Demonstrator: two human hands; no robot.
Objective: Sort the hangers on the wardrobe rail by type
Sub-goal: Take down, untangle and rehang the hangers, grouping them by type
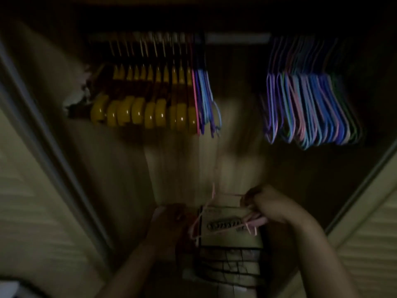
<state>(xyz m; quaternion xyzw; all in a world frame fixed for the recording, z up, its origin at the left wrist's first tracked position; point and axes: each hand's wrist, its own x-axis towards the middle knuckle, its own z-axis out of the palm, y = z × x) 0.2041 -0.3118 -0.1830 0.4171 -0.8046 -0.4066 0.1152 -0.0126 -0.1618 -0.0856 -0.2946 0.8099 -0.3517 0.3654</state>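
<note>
Two groups of hangers hang on the wardrobe rail (236,38): yellow wooden hangers (148,108) on the left with a few thin blue, purple and pink ones (205,100) just beside them, and a dense bunch of thin coloured hangers (309,108) well apart on the right. Near the bottom, the right hand (270,208) has its fingers curled round thin pink hangers (253,222), over a cardboard box (227,233) whose printed label is too blurred to read. The left hand (167,220) is low beside the box, too dark and smeared to tell its grasp. Pale louvred doors (32,211) flank the dim wardrobe, with a light wood back panel (182,160) behind.
</note>
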